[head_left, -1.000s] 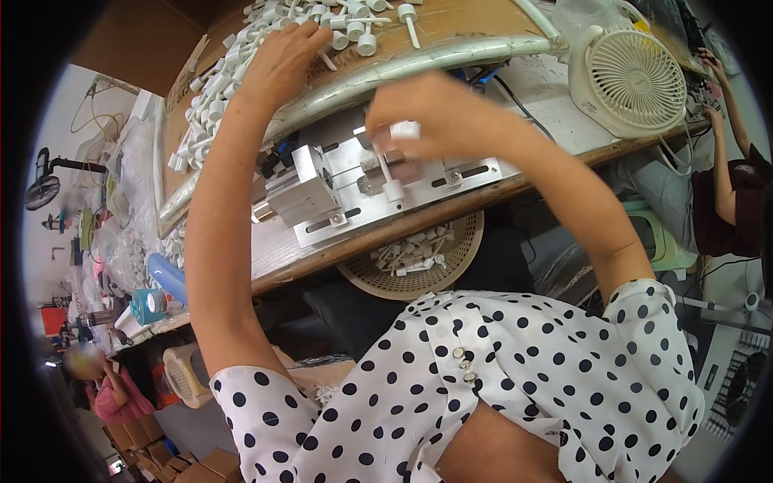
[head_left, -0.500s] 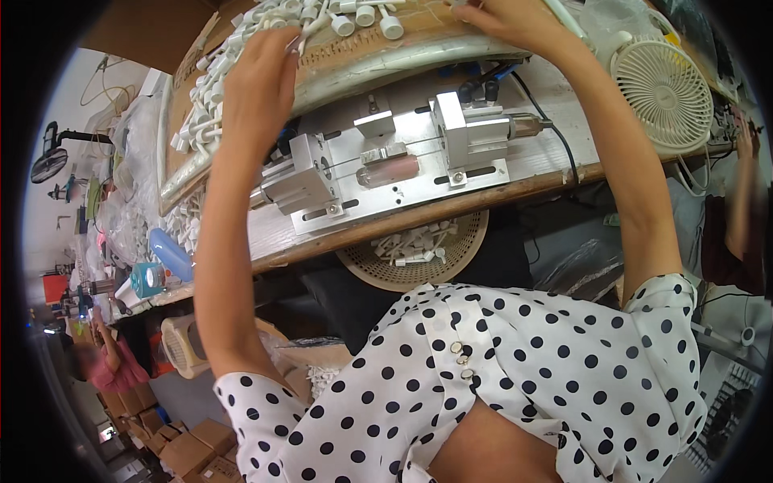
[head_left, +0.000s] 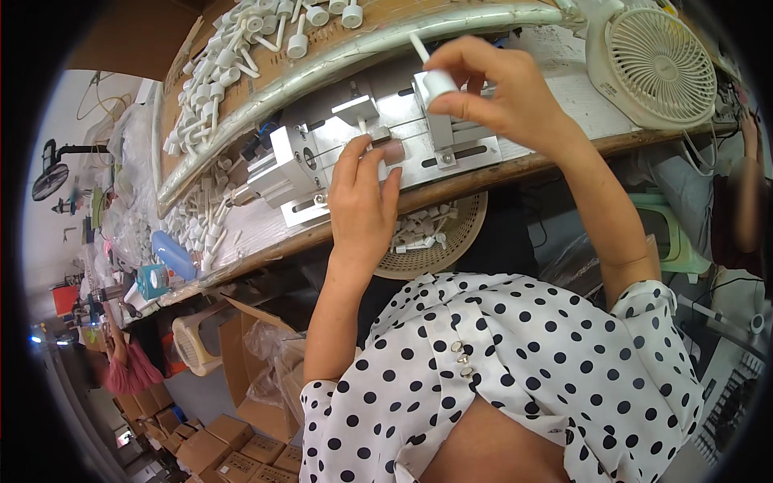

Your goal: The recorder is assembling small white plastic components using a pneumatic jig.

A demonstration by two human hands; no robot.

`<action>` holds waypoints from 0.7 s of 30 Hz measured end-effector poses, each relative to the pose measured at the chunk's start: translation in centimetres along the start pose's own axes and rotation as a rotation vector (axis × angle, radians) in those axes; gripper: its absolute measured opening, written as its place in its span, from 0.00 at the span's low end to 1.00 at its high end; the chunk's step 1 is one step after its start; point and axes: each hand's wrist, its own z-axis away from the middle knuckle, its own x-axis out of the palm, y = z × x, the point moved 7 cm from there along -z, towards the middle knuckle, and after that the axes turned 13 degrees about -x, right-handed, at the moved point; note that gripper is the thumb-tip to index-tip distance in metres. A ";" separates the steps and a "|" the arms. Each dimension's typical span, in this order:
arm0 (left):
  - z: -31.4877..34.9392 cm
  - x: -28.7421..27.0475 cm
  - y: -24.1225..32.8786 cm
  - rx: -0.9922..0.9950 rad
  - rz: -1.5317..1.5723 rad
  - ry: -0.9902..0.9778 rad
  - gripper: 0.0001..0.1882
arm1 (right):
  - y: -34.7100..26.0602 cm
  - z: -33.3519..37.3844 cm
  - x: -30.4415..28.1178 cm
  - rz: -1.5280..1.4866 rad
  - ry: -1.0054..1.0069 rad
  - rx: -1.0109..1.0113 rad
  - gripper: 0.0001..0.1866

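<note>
My right hand [head_left: 491,101] pinches a white plastic stemmed cap [head_left: 439,84] between thumb and fingers. Its thin stem points up and away, above the right block of the metal clamping fixture [head_left: 294,161]. At the middle of that fixture, my left hand [head_left: 362,189] is closed around another white stemmed piece [head_left: 383,171]. Part of this piece shows between thumb and fingers, and a white stem rises past the fingertips; the fingers hide the rest. Just beside those fingertips lies a pinkish clear cylinder [head_left: 393,150] on the fixture's base.
Behind the fixture, many white stemmed caps [head_left: 229,76] lie on a cardboard-lined tray with a plastic-wrapped rim [head_left: 354,58]. More lie loose left of the fixture. A basket [head_left: 463,253] of white pieces sits below the table edge. A white fan [head_left: 656,68] stands at right.
Both hands have come back from the pile toward me, to the fixture. A white stemmed cap now shows in the right hand, and the left hand is down at the fixture's middle.
</note>
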 end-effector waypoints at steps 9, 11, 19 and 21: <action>-0.7 -0.8 -0.2 0.007 0.049 -0.173 0.13 | -4.1 0.4 2.6 0.182 0.015 -0.425 0.18; -0.1 -1.4 0.0 0.017 0.095 -0.178 0.14 | -4.4 0.5 3.4 0.196 -0.017 -0.446 0.18; -3.0 -6.7 -2.5 -0.085 0.116 0.128 0.07 | -4.1 -0.3 9.1 0.297 -0.234 -0.620 0.14; -6.7 -7.1 -2.7 0.035 0.171 0.245 0.06 | -3.6 -0.8 10.2 0.375 -0.296 -0.571 0.14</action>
